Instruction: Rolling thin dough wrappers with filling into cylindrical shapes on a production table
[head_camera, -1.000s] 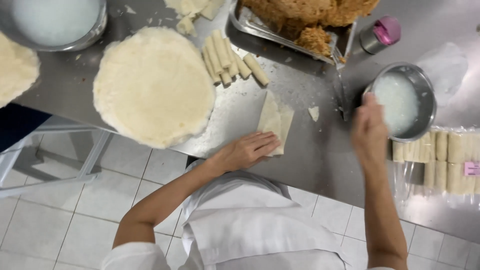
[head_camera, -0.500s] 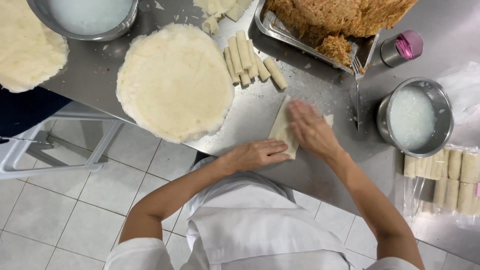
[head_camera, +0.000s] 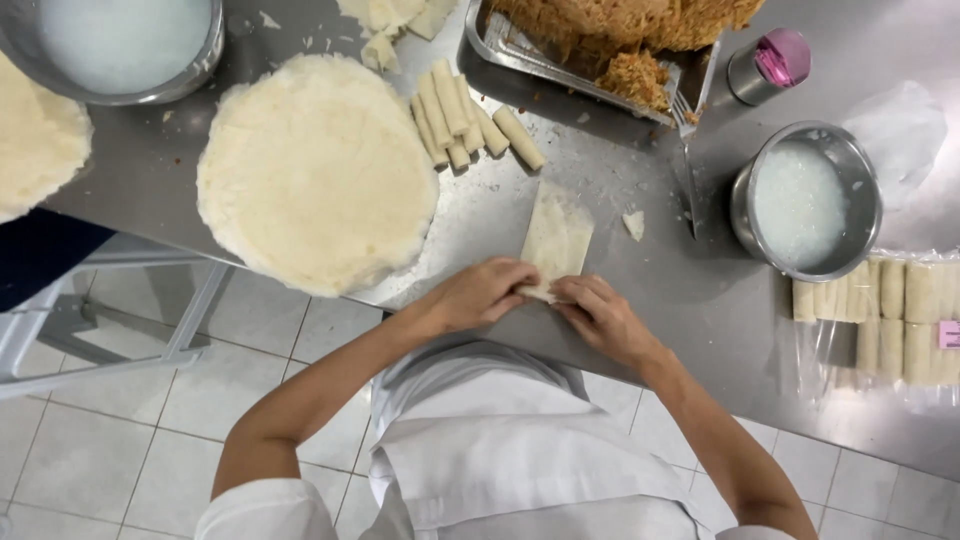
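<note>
- Our left hand (head_camera: 475, 295) and right hand (head_camera: 600, 318) meet at the near end of a folded wrapper (head_camera: 556, 238) that lies on the steel table (head_camera: 620, 180), just beyond our apron. Both hands pinch its near edge between fingertips and thumbs.
- The wrapper's sides are already folded in, so it is a long narrow strip; the rolling looks barely begun, with most of its length flat on the far side of our fingers.
- Done, as far as we can judge: a small pile of finished rolls (head_camera: 465, 125) lies far left of the strip, and more rolls sit packed in a clear bag (head_camera: 880, 320) at the right.
- Left to do: a thick stack of round wrappers (head_camera: 315, 170) lies on the left, so we judge that many remain. Another stack (head_camera: 35, 140) shows at the far left edge.
- A metal tray of shredded filling (head_camera: 620, 50) stands at the far side, with a fork (head_camera: 688, 150) lying beside it.
- A steel bowl of white paste (head_camera: 805, 200) stands to the right of the strip, a larger bowl (head_camera: 125, 45) at the far left, and a small tin with a pink lid (head_camera: 765, 65) near the tray.
- Crumbs and a scrap of dough (head_camera: 634, 224) dot the table just right of the strip; nothing lies on the strip ahead of the roll.
</note>
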